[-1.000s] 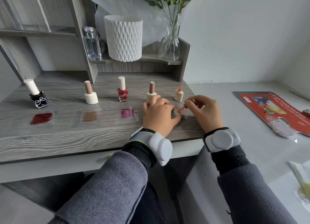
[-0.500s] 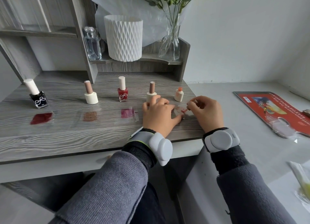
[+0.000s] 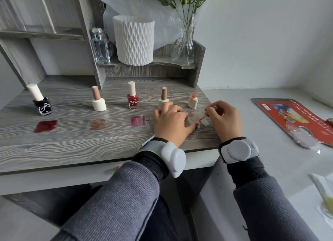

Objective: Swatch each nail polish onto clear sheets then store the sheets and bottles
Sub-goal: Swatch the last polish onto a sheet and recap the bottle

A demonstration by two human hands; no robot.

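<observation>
Brushwork at the right end of the bench (image 3: 90, 147): the right hand (image 3: 224, 120) pinches the brush (image 3: 203, 117) between thumb and curled fingers, tip down on the clear sheet (image 3: 205, 123); that sheet lies flat on the wood, just in front of the open bottle (image 3: 193, 102); the left hand (image 3: 171, 121) lies spread and flat, thumb pressing the sheet's near edge. I judge the sheet thin, light and slick, likely to skate or lift with the bristles unless pinned; once painted, take it by a bare corner, clear of the wet patch. The open bottle looks small, light and easy to tip; hold it low on the body. Hard to read: the sheet's outline melts into the wood grain; its left part sits under the left hand; the brush's cap is buried in the right fingers; how much colour is down, I cannot tell.
</observation>
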